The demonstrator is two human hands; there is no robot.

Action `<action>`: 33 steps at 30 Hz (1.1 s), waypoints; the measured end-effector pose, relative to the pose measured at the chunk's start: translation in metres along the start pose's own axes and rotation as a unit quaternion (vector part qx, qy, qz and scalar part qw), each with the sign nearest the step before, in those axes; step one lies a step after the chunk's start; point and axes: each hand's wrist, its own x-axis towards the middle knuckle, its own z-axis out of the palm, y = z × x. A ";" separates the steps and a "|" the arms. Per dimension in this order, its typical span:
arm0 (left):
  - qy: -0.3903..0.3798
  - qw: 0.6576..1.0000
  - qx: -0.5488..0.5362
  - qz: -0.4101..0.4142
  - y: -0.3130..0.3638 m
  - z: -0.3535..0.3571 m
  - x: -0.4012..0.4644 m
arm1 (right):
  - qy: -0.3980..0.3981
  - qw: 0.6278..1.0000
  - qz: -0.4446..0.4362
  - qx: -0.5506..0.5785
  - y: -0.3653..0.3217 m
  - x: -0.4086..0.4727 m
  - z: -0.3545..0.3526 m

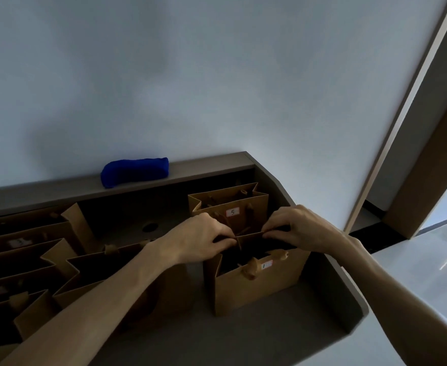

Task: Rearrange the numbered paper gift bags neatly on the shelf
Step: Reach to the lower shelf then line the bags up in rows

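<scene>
Pale wall rises behind a grey shelf (243, 336) with a blue cloth (135, 171) on its back ledge at 11 o'clock. Head view: left hand (204, 237) and right hand (301, 229) both pinch the far rim of bag 1 (256, 291), fingers clamped on paper, probably to square it. Bag 5 (230, 207) stands just behind at 12 o'clock; more bags (32, 260) crowd 9 o'clock.

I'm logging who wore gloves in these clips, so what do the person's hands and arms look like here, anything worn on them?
Both are bare: no gloves on the left hand or the right hand, and no sleeves, watch or bracelets on the forearms as far as the frame shows. No rings are visible in the dim light.
</scene>
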 end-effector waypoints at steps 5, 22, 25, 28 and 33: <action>0.024 0.998 0.014 0.049 0.017 0.004 -0.016 | 0.036 0.998 -0.037 0.019 -0.004 -0.028 0.003; -0.091 0.995 0.029 -0.025 -0.003 -0.042 -0.083 | -0.051 0.988 -0.073 0.124 -0.084 0.015 0.017; -0.097 0.993 -0.020 -0.061 -0.014 -0.057 -0.108 | -0.052 0.989 -0.098 0.094 -0.109 0.037 0.038; -0.054 0.990 -0.063 -0.116 -0.026 -0.073 -0.133 | -0.040 0.986 -0.134 0.092 -0.135 0.058 0.056; 0.035 0.979 -0.076 -0.184 -0.045 -0.087 -0.158 | -0.001 0.979 -0.187 0.084 -0.169 0.080 0.082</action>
